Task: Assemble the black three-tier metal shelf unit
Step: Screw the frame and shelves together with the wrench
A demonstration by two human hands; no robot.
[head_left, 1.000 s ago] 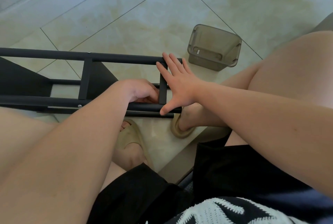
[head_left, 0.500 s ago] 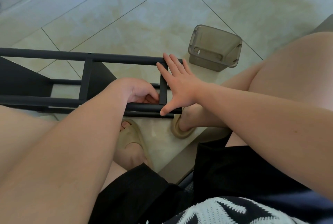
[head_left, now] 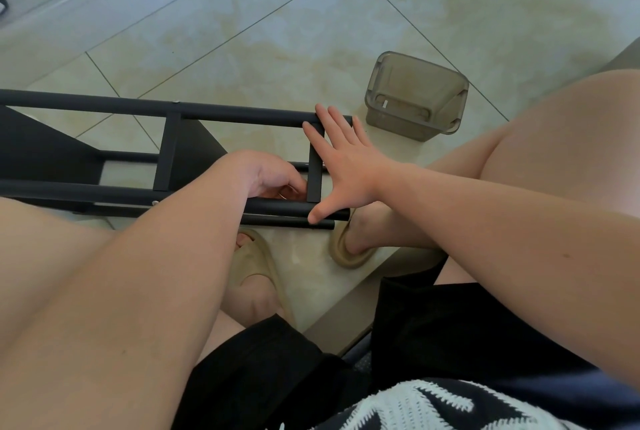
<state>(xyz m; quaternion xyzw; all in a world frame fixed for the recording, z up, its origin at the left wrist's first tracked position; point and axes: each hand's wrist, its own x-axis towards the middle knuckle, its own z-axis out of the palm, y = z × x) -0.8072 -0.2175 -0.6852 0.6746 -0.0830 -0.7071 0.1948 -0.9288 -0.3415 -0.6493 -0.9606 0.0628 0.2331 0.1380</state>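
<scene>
While the shelf frame [head_left: 169,152] lies on its side before my knees, just above the floor [head_left: 277,31], I work at its open end. Nearest, my left hand [head_left: 266,175] curls at the joint of near rail [head_left: 104,192] and end crossbar [head_left: 315,166]; I cannot tell whether its fingers pinch a fastener. My right hand [head_left: 346,166], fingers spread wide and flat, braces the crossbar against the far rail [head_left: 225,113]. The joint wants even pressure and a square seat. Beyond stands a smoky plastic container [head_left: 415,97].
</scene>
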